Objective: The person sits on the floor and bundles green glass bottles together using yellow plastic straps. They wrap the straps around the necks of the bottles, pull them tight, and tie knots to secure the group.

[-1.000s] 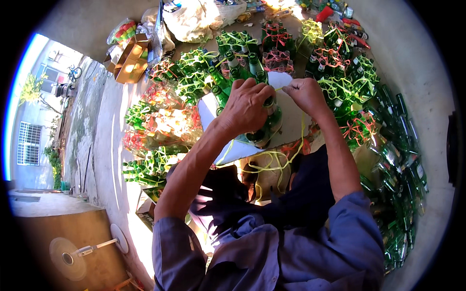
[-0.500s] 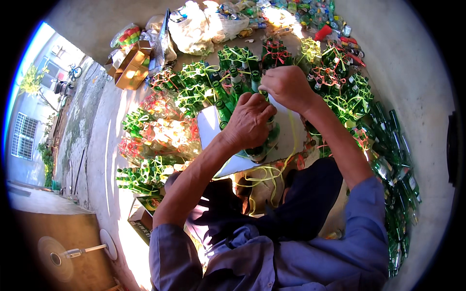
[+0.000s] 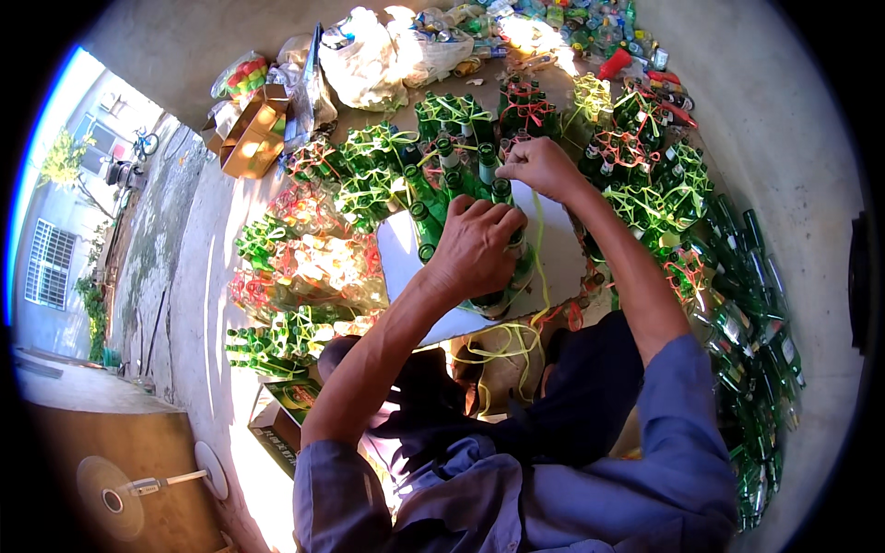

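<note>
Several green glass bottles (image 3: 425, 223) stand close together on a small white board (image 3: 398, 247) in front of me. My left hand (image 3: 477, 241) is closed over the near bottles, its fingers curled round a neck; what lies under the palm is hidden. Just beyond it, to the right, my right hand (image 3: 542, 169) is closed in a pinch beside the bottle tops. A yellow-green plastic strap (image 3: 540, 267) runs from below the right hand down over the board's edge; the pinched end is hard to make out. More loops of it hang at my knees.
Strapped bundles of green bottles (image 3: 369, 152) stand beyond the board and on both sides. Loose bottles (image 3: 751, 369) pile against the right wall. White bags (image 3: 364, 64), cardboard boxes (image 3: 255, 134) and plastic bottles lie at the back. A fan (image 3: 112, 500) stands lower left.
My right hand has come away from the left, a little lower and to the right, uncovering a bottle top. My left hand stays over the bottles, slightly lower.
</note>
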A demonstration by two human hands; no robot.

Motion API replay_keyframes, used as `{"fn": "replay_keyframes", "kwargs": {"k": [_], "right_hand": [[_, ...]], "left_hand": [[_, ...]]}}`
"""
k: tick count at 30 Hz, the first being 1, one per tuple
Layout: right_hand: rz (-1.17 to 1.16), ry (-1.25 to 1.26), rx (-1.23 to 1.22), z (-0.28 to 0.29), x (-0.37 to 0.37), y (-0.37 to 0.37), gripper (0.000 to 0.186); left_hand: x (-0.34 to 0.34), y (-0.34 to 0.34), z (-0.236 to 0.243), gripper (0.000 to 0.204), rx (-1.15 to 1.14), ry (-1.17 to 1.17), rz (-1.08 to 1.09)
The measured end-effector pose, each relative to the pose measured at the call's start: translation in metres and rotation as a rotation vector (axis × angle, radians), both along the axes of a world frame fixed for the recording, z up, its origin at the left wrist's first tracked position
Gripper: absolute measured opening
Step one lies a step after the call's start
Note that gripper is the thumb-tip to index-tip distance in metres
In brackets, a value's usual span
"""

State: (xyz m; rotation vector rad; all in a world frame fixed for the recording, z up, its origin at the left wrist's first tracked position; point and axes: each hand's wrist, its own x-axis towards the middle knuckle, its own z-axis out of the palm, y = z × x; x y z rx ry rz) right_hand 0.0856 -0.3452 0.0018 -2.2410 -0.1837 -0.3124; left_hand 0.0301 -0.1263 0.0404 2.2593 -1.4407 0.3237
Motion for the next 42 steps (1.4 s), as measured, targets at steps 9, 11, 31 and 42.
{"fn": "replay_keyframes", "kwargs": {"k": [9, 11, 31, 42], "right_hand": [[0.044, 0.223, 0.834, -0.058, -0.012, 0.010, 0.020], [0.016, 0.276, 0.899, -0.056, -0.016, 0.016, 0.018], [0.099, 0.481, 0.694, -0.065, -0.007, -0.005, 0.019], [0.032, 0.516, 0.718, -0.051, -0.008, 0.007, 0.026]], "left_hand": [[-0.002, -0.002, 0.002, 0.036, -0.056, 0.050, -0.031], [-0.001, 0.002, 0.002, 0.039, -0.054, 0.051, -0.031], [0.049, 0.009, 0.032, 0.025, -0.185, 0.550, 0.204], [0.086, -0.014, -0.016, 0.044, -0.097, 0.620, 0.123]]}}
